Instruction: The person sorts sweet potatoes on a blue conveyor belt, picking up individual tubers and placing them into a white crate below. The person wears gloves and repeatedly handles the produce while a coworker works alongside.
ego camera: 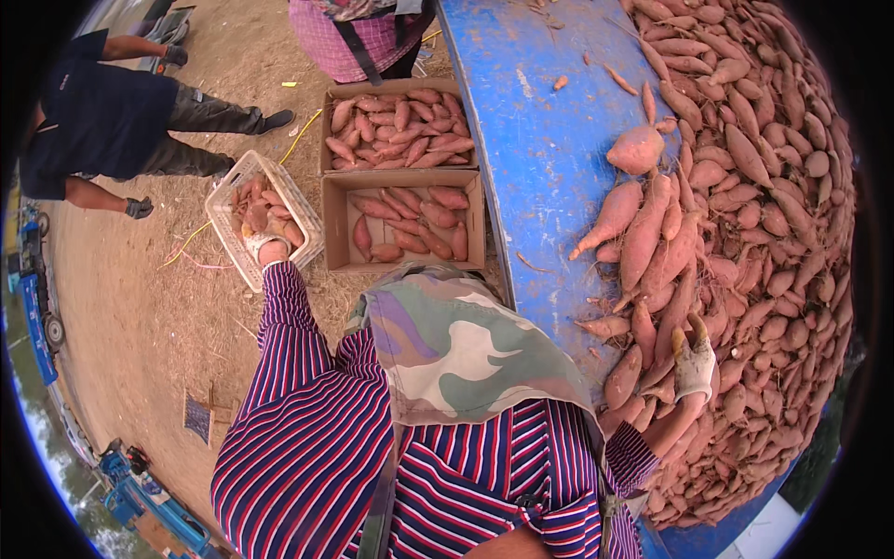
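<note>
My left hand [265, 247], in a white glove with yellowish fingertips, reaches into a cream plastic crate [307, 234]. A sweet potato [255, 218] lies right at its fingers; whether they grip it is unclear. Other sweet potatoes [281, 212] surround it in the crate. On the other side, my right hand [693, 360], gloved alike, is over the near edge of a large heap of sweet potatoes [775, 279]. Its fingers are spread, and no held root shows between them. Long, rooty sweet potatoes [646, 241] lie just beyond it on a blue surface [538, 175].
Ahead stand a partly filled cardboard box [404, 264] and a fuller cardboard box [328, 155]. A person in dark clothes [126, 115] is at upper left; another in pink checks [328, 42] stands past the boxes. Yellow strap [302, 138] lies on the dirt ground [133, 279].
</note>
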The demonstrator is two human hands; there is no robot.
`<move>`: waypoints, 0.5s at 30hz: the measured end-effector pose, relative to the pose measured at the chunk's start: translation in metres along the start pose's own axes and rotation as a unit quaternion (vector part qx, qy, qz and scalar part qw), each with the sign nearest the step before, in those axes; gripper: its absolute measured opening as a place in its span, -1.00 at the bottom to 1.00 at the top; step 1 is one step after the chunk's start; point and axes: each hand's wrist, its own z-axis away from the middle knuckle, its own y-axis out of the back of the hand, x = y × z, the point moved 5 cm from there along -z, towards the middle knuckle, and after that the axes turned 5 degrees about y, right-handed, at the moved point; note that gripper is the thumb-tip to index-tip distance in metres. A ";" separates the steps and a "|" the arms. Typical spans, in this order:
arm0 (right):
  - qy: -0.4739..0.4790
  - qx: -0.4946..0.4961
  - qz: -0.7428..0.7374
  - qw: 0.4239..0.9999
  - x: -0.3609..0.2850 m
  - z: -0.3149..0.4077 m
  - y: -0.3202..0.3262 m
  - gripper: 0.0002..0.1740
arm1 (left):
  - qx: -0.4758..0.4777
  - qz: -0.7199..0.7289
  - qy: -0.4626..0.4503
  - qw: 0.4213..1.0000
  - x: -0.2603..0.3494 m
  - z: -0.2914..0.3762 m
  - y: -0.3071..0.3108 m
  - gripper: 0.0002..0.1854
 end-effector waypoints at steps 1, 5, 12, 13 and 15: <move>0.046 0.019 0.014 0.999 -0.010 0.000 0.007 -0.58 | 0.006 -0.054 0.023 0.998 0.000 0.002 -0.005 -0.55; 0.034 0.067 -0.080 0.994 -0.017 -0.030 0.033 -0.61 | -0.030 -0.073 0.168 0.983 -0.037 0.044 -0.158 -0.41; 0.119 0.169 0.089 0.974 -0.026 -0.159 0.055 -0.67 | -0.565 -0.354 0.222 0.712 -0.179 0.326 -0.418 -0.61; 0.111 0.185 0.112 0.970 -0.027 -0.181 0.058 -0.64 | -0.615 -0.373 0.222 0.658 -0.194 0.368 -0.428 -0.65; 0.107 0.258 0.115 0.953 -0.028 -0.224 0.065 -0.56 | -0.802 -0.418 -0.048 0.423 -0.226 0.438 -0.457 -0.65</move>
